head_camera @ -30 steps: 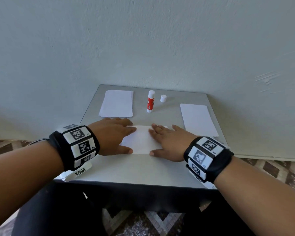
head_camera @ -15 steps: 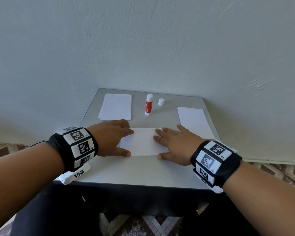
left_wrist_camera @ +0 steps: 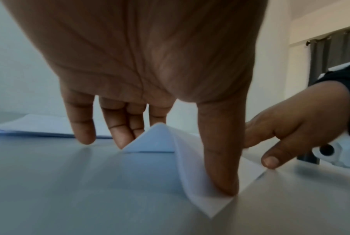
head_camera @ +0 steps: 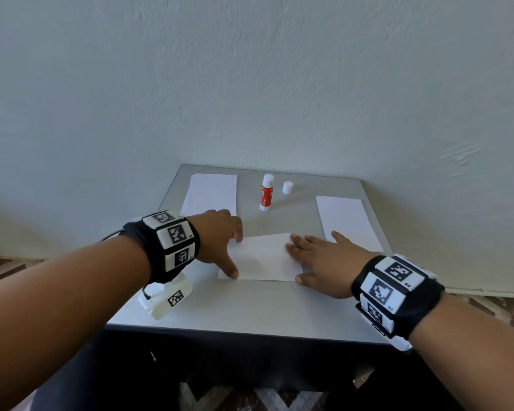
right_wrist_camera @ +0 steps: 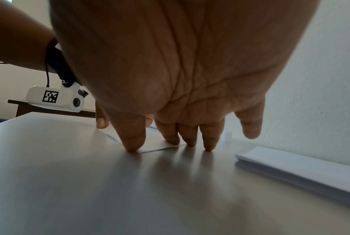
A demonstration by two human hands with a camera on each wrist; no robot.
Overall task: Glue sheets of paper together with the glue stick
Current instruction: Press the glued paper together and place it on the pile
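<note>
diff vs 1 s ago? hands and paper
Left hand has risen off its palm: the thumb presses the middle sheet's near corner and the sheet's left edge now lifts off the table. Right hand still lies flat on the right edge. Glue stick, cap and both stacks unchanged.

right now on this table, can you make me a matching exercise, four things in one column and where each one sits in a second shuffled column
Things:
1. glue stick
2. white cap
3. left stack of paper
4. middle sheet

Places:
A. far left of the table, beyond the left hand
B. standing upright at the far middle, uncapped
C. under the fingers of both hands, the right hand on its right end
D. just right of the glue stick, apart from it

Pairs: 1-B, 2-D, 3-A, 4-C
</note>
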